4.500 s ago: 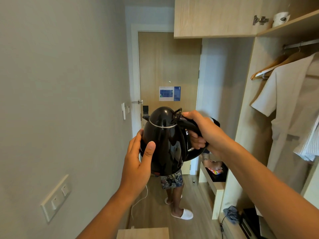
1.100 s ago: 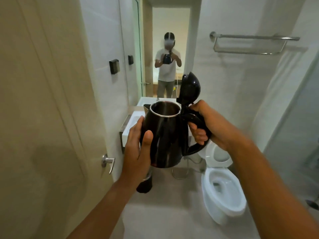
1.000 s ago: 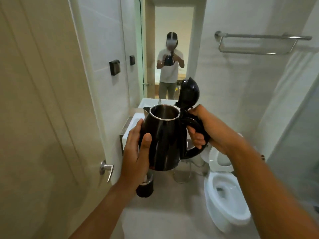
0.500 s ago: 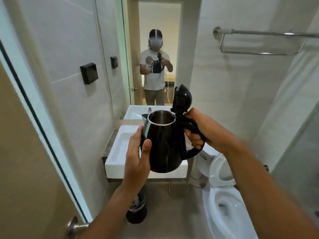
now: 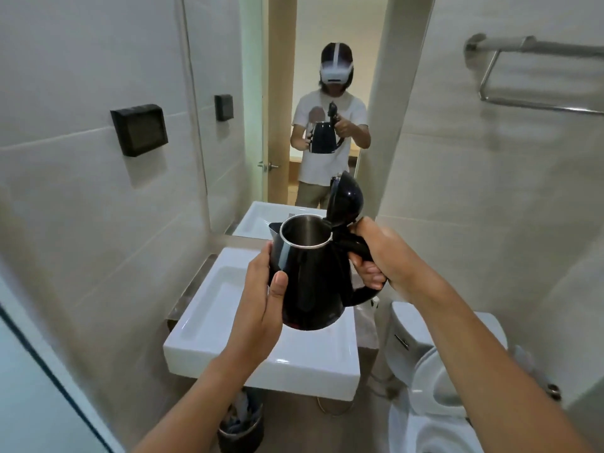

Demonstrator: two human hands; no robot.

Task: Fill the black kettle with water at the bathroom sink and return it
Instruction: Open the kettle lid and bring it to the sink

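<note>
1. We cannot see a tap: the black kettle [image 5: 312,276] and both hands cover the middle and back of the white sink [image 5: 209,318].
2. The toilet [image 5: 434,397] is cut off at the lower right edge and partly hidden behind our right forearm; the towel rail [image 5: 536,76] runs out of frame at the right.
3. The bin [image 5: 240,423] under the sink is dim, and we cannot make out its contents.
4. The fingers of our left hand [image 5: 261,299] are hidden behind the kettle's body; only the thumb shows, lying straight against the near side.
5. Our right hand [image 5: 380,256] has its fingers curled round the kettle's handle.
6. We hold the kettle in the air above the sink basin, roughly upright, touching nothing else.
7. Its lid [image 5: 344,199] stands open, hinged up at the handle side; the body is glossy black, with a bright metal rim and a steel interior. We cannot tell whether there is water inside.
8. The mirror [image 5: 327,93] behind shows the kettle held in both hands.
</note>
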